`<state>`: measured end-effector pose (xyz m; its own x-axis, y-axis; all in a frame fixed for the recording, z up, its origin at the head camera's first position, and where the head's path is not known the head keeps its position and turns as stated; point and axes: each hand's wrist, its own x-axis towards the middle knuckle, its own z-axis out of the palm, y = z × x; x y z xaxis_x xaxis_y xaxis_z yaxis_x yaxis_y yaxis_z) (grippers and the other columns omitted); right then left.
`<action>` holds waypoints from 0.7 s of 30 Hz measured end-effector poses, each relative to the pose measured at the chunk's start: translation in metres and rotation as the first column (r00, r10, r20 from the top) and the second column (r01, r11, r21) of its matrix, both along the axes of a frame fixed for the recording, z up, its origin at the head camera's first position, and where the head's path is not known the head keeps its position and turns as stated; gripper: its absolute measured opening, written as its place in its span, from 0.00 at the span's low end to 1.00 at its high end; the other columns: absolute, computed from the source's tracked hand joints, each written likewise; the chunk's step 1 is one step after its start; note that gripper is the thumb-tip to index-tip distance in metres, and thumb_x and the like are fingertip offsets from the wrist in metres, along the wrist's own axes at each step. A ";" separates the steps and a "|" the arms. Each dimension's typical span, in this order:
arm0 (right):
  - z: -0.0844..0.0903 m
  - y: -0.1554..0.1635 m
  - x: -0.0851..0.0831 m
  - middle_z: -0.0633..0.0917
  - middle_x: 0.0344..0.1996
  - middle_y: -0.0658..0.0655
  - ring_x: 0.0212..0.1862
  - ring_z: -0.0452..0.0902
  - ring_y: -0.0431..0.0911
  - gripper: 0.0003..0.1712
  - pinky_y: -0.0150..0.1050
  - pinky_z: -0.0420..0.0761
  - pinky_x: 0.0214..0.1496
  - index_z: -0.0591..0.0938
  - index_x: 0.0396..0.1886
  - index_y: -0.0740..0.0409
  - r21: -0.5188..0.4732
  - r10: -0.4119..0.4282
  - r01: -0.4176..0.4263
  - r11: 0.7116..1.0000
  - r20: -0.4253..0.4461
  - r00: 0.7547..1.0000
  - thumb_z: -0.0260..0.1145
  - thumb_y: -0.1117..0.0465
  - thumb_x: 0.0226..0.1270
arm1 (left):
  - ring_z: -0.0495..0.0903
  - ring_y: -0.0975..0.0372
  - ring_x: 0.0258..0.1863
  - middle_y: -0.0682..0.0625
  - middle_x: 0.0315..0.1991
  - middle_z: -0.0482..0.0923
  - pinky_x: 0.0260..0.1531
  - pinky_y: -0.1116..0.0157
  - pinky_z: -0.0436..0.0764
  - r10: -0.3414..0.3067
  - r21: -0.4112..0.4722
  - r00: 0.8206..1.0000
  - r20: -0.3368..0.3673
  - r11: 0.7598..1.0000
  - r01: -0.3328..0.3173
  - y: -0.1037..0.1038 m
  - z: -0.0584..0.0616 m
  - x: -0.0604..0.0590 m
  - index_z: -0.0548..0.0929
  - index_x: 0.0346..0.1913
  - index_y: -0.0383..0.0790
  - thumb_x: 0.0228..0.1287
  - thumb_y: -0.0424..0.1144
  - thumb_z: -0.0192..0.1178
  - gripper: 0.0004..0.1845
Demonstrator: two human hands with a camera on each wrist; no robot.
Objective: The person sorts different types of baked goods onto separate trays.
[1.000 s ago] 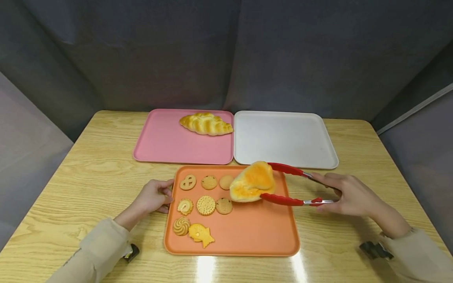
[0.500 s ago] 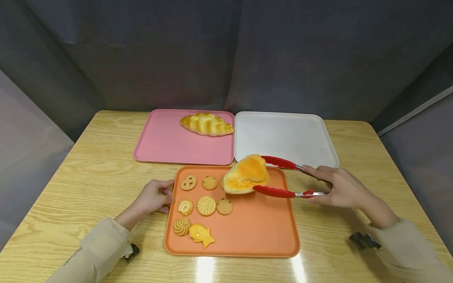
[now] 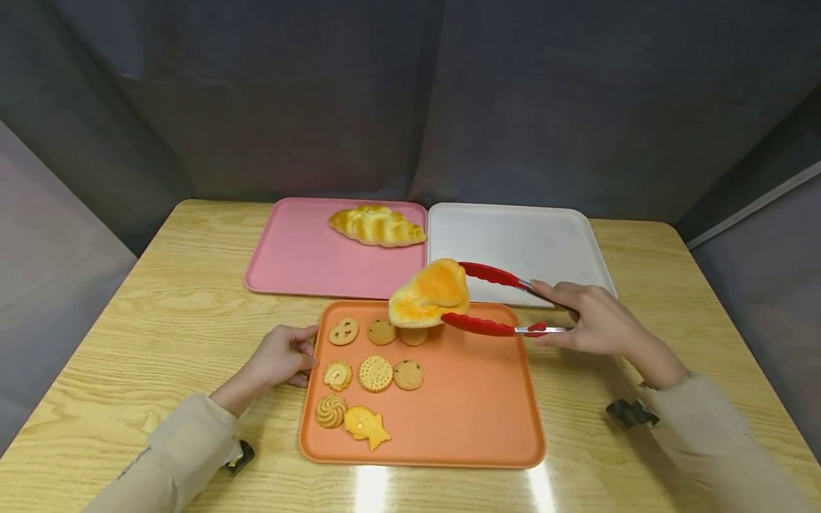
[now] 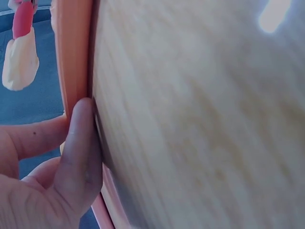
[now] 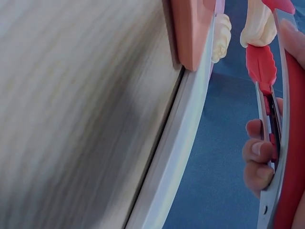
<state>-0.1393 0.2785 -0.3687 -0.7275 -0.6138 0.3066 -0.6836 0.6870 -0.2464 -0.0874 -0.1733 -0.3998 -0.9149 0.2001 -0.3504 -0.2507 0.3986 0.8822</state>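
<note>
In the head view my right hand [image 3: 593, 318] grips a pair of red-tipped metal tongs [image 3: 484, 325]. Between the tong tips is a golden bread bun [image 3: 431, 292], raised above the far edge of the orange tray [image 3: 462, 420] and overlapping a round cookie there. The right wrist view shows fingers [image 5: 259, 151] wrapped around the tong handles. My left hand [image 3: 282, 356] holds the left rim of the orange tray, thumb and fingers at its edge in the left wrist view. Several cookies [image 3: 375, 373] lie on the tray's left half, with a fish-shaped one [image 3: 365, 425] near the front.
Behind the orange tray stand a pink tray [image 3: 288, 249] and a white tray [image 3: 519, 239], side by side. A braided bread [image 3: 377, 226] rests at the pink tray's right side. Dark curtains [image 3: 410, 100] hang behind the wooden table [image 3: 179, 313].
My right hand has moved left and away from me, carrying the bun in the tongs from over the orange tray's right half to its far edge. The left hand stays at the rim.
</note>
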 end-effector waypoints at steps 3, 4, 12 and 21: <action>0.001 -0.005 -0.004 0.65 0.18 0.41 0.18 0.52 0.34 0.46 0.27 0.57 0.18 0.77 0.55 0.60 -0.012 0.001 -0.001 1.000 -0.010 1.000 0.80 0.50 0.29 | 0.75 0.59 0.16 0.43 0.27 0.69 0.18 0.59 0.81 -0.005 -0.001 1.000 0.000 1.000 0.005 0.001 0.001 0.000 0.59 0.64 0.24 0.54 0.19 0.53 0.31; 0.001 -0.006 -0.006 0.66 0.18 0.42 0.18 0.52 0.34 0.45 0.28 0.57 0.18 0.77 0.54 0.60 -0.014 0.000 0.000 1.000 -0.014 1.000 0.80 0.51 0.29 | 0.75 0.60 0.17 0.43 0.28 0.69 0.18 0.59 0.82 -0.005 0.000 1.000 0.002 1.000 0.005 0.001 0.001 0.000 0.59 0.64 0.24 0.54 0.19 0.53 0.31; 0.001 -0.014 -0.019 0.65 0.17 0.42 0.18 0.53 0.35 0.44 0.29 0.58 0.19 0.78 0.53 0.62 -0.021 0.005 -0.005 1.000 -0.038 0.999 0.80 0.50 0.31 | 0.74 0.60 0.17 0.42 0.28 0.70 0.17 0.58 0.81 -0.009 -0.012 1.000 -0.012 1.000 0.009 0.001 0.001 0.000 0.59 0.64 0.24 0.54 0.19 0.54 0.32; 0.003 -0.025 -0.033 0.67 0.17 0.43 0.18 0.55 0.37 0.44 0.30 0.60 0.19 0.78 0.54 0.63 -0.002 -0.010 0.010 1.000 -0.032 0.999 0.78 0.47 0.33 | 0.75 0.59 0.16 0.42 0.27 0.70 0.17 0.59 0.81 -0.003 -0.020 1.000 -0.009 1.000 0.003 0.002 0.003 0.001 0.60 0.63 0.24 0.54 0.19 0.54 0.31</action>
